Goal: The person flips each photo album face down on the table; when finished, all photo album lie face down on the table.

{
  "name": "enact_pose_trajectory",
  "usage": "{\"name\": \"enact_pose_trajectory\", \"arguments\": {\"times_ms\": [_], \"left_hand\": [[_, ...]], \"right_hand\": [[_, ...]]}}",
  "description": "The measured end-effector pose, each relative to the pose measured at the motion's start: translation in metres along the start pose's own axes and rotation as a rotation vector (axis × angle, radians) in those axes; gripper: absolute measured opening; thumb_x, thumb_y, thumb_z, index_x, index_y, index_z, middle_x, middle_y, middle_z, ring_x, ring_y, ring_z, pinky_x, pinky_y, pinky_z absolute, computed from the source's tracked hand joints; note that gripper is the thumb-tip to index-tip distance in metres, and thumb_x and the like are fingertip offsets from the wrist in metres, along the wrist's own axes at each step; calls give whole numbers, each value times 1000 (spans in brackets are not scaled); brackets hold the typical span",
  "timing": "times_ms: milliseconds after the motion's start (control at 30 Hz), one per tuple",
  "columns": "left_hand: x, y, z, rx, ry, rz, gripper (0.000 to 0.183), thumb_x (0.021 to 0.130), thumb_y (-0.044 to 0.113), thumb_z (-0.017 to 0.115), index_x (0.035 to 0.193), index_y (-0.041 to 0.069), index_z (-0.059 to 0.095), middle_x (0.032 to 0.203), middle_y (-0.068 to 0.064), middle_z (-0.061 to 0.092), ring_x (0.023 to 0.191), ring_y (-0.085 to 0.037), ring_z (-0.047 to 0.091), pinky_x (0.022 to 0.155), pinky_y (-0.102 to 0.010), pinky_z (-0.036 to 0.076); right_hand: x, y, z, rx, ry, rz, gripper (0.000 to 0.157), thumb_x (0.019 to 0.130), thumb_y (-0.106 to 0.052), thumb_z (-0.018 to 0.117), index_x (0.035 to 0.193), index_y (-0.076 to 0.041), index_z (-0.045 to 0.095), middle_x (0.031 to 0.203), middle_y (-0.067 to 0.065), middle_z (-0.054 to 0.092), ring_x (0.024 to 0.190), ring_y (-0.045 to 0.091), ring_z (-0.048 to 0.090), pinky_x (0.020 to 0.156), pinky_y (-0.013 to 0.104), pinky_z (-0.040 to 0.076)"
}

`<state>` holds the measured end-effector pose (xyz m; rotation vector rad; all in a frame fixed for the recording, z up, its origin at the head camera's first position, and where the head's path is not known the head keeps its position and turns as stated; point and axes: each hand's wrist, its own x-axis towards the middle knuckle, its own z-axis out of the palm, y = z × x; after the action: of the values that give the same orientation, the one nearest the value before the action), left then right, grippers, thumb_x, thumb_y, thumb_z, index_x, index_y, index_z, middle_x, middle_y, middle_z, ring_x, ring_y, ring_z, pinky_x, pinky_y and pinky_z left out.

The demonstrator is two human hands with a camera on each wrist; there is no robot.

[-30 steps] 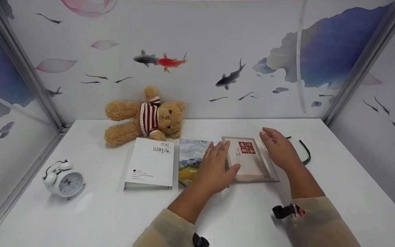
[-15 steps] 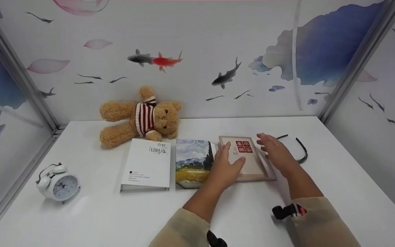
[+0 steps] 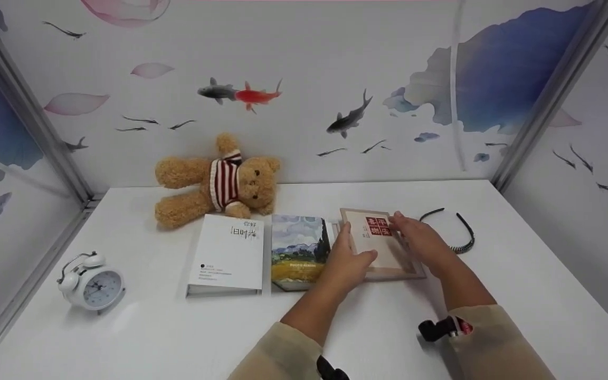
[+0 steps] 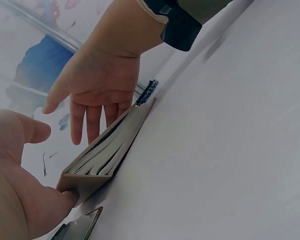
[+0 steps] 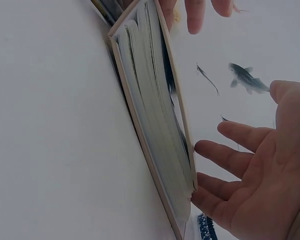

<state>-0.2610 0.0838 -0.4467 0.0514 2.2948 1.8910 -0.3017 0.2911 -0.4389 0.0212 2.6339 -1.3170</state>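
A beige hardcover album (image 3: 380, 245) with a red square print lies on the white table between my hands. Along its left spine rest the fingers of my left hand (image 3: 343, 264), the thumb spread above the cover. My right hand (image 3: 423, 243) touches the cover's right edge with its fingertips. In the right wrist view, pages (image 5: 150, 90) show between the two covers, and the right fingers (image 5: 225, 157) are extended against the upper one. The left wrist view shows the left thumb (image 4: 32, 129) apart from the album; most left fingers are hidden behind the spine.
A landscape-covered photo album (image 3: 298, 253) lies just left of the left hand, beside a white album (image 3: 227, 256). Behind them a teddy bear (image 3: 225, 182) lies against the wall. An alarm clock (image 3: 95, 285) stands far left; a black headband (image 3: 465, 243) lies right.
My left hand has moved right from over the landscape album to the beige album's spine. My right hand has come down and inward to that album's right edge.
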Motion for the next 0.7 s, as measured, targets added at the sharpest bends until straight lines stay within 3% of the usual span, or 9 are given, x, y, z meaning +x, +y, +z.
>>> {"name": "enact_pose_trajectory", "arguments": {"times_ms": [100,233,367,467,600,700], "left_hand": [[-1,-1,-2,-51,-39,17,93,97,24,73,173,20,19,174,-13,35,153,-34,47,129,-53,38],[-2,-2,-3,-131,-83,50,94,98,22,71,173,21,16,172,-11,40,145,-28,56,121,-46,48],[-5,-1,-3,-184,-72,76,90,100,27,68,173,26,17,174,-7,34,151,-28,49,125,-48,44],[-6,1,-2,-236,-59,87,84,103,31,63,173,28,17,178,-6,27,158,-31,39,130,-54,35],[-6,4,-2,-283,-29,100,76,105,35,57,172,26,22,179,-7,23,165,-34,26,134,-61,23],[-6,5,-3,-301,12,58,72,105,36,56,170,25,27,178,-9,26,164,-36,28,133,-60,25]], "right_hand": [[-1,-2,2,5,6,9,97,100,-86,23,166,-16,42,174,15,37,164,44,25,132,68,21],[-3,-7,4,33,17,24,89,105,-78,31,164,-13,45,175,18,33,162,44,28,131,67,24],[-6,-11,7,119,-11,-11,80,109,-70,35,165,-14,44,176,18,31,161,46,31,129,64,32],[-9,-15,9,175,-44,-51,76,110,-65,39,165,-12,43,175,17,33,161,44,32,129,61,35],[-11,-19,12,161,-48,-68,77,109,-63,47,165,-10,42,173,18,36,158,40,39,127,60,38],[-12,-21,13,121,-35,-62,76,107,-65,50,165,-16,44,174,18,34,157,42,39,127,63,37]]}}
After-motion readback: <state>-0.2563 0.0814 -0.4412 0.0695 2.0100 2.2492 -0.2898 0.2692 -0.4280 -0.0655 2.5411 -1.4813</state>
